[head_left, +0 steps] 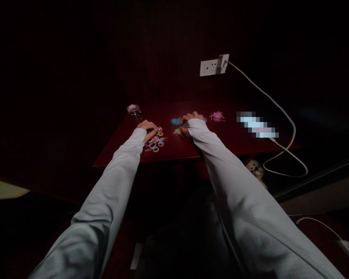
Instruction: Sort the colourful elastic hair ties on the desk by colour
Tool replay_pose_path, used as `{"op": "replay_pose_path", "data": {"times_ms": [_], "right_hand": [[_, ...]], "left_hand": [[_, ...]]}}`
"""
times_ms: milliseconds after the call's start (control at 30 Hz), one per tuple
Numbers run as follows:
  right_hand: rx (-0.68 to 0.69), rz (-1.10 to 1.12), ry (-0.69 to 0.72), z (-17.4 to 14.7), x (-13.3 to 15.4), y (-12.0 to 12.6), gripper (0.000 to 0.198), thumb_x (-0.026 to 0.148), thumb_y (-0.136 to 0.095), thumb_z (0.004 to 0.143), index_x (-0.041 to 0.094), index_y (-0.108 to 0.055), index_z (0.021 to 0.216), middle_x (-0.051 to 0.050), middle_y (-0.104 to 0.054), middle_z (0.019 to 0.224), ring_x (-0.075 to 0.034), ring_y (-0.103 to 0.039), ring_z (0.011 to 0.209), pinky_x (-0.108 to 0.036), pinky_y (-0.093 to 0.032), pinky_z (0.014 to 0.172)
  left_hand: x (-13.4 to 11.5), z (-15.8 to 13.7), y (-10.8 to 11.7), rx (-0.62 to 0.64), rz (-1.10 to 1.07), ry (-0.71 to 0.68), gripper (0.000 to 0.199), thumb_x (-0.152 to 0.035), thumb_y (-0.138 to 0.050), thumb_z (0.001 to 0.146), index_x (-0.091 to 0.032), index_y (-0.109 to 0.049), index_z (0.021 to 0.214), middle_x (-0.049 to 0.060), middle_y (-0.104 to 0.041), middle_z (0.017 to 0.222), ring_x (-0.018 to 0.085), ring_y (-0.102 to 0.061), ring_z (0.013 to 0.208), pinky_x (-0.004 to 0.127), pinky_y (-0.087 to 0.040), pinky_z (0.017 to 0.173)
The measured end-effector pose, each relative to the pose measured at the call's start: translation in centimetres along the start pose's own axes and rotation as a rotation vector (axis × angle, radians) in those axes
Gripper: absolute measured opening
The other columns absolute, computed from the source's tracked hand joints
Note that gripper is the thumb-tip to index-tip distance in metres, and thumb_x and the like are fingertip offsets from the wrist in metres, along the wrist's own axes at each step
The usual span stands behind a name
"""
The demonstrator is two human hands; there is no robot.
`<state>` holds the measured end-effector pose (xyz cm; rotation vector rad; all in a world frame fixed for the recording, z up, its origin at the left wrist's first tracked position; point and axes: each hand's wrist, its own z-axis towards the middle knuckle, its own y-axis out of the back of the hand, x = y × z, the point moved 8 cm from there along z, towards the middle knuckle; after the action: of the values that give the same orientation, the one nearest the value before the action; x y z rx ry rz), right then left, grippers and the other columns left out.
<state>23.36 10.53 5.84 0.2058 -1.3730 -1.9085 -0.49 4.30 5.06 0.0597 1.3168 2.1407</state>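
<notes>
My left hand [148, 128] rests at the left edge of a loose pile of colourful hair ties [152, 145], its fingers curled and drawn in. A pink hair tie [159, 129] lies right at its fingertips; whatever the fingers grip is hidden. To the right, my right hand [190, 119] is low over the table, thumb and forefinger apart. Beside its fingertips are a small blue heap of thin bands [175, 121] and a cream heap [177, 131]. A lilac heap [203, 118] is partly covered by that hand, and a pink heap [217, 116] lies farther right.
On the dark red table [128, 149], a clear jar [134, 112] with something pink on top stands back left. A blurred-out bright device [257, 126] lies at the right, its white cable [275, 101] running to a wall socket [209, 68]. Below hangs a plush toy [255, 169].
</notes>
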Motion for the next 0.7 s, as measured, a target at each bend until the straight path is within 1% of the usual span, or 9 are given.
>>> {"op": "replay_pose_path", "data": {"times_ms": [67,133,267,433,567,700], "right_hand": [[0.015,-0.002,0.004,0.0,0.1,-0.1,0.016,0.030,-0.075,0.095,0.026,-0.083,0.109,-0.013,-0.077,0.119,-0.037,-0.054,0.122,-0.051,-0.043,0.107],[0.035,-0.002,0.000,0.1,0.2,-0.2,0.014,0.030,-0.074,0.096,0.026,-0.084,0.105,-0.014,-0.076,0.120,-0.037,-0.055,0.123,-0.051,-0.043,0.107],[0.049,-0.008,-0.018,0.1,0.1,-0.3,0.018,0.031,-0.073,0.098,0.026,-0.087,0.108,-0.014,-0.077,0.123,-0.037,-0.056,0.126,-0.053,-0.044,0.110],[-0.008,0.002,0.000,0.2,0.4,0.1,0.019,0.034,-0.072,0.101,0.028,-0.086,0.112,-0.011,-0.079,0.123,-0.036,-0.057,0.126,-0.053,-0.045,0.111],[0.012,0.069,0.052,0.6,2.3,0.2,0.018,0.036,-0.076,0.099,0.028,-0.087,0.111,-0.010,-0.080,0.125,-0.034,-0.057,0.125,-0.051,-0.042,0.110],[0.122,0.167,0.170,0.5,5.3,-0.8,0.017,0.032,-0.081,0.093,0.028,-0.087,0.108,-0.009,-0.080,0.125,-0.032,-0.056,0.124,-0.050,-0.039,0.111]], "left_hand": [[0.0,0.0,0.0,0.000,-0.003,-0.001,0.032,-0.039,-0.057,0.108,-0.024,-0.079,0.090,0.006,-0.088,0.112,0.026,-0.074,0.103,0.044,-0.054,0.105],[0.0,0.0,0.0,0.003,-0.003,0.006,0.031,-0.039,-0.057,0.107,-0.025,-0.079,0.090,0.005,-0.088,0.111,0.026,-0.074,0.103,0.044,-0.055,0.106],[0.0,0.1,0.0,0.009,-0.001,0.000,0.032,-0.040,-0.057,0.108,-0.024,-0.079,0.089,0.005,-0.088,0.111,0.026,-0.075,0.103,0.044,-0.055,0.105],[0.1,0.1,-0.1,0.000,-0.001,0.013,0.032,-0.040,-0.058,0.108,-0.025,-0.079,0.088,0.006,-0.088,0.111,0.026,-0.075,0.102,0.044,-0.055,0.104],[0.2,0.2,-0.2,0.002,-0.006,0.008,0.034,-0.042,-0.058,0.108,-0.025,-0.079,0.089,0.006,-0.088,0.110,0.026,-0.074,0.102,0.044,-0.055,0.104],[0.4,0.3,-0.3,0.000,-0.005,0.007,0.034,-0.044,-0.058,0.107,-0.026,-0.080,0.088,0.006,-0.088,0.110,0.026,-0.073,0.104,0.045,-0.055,0.105]]}}
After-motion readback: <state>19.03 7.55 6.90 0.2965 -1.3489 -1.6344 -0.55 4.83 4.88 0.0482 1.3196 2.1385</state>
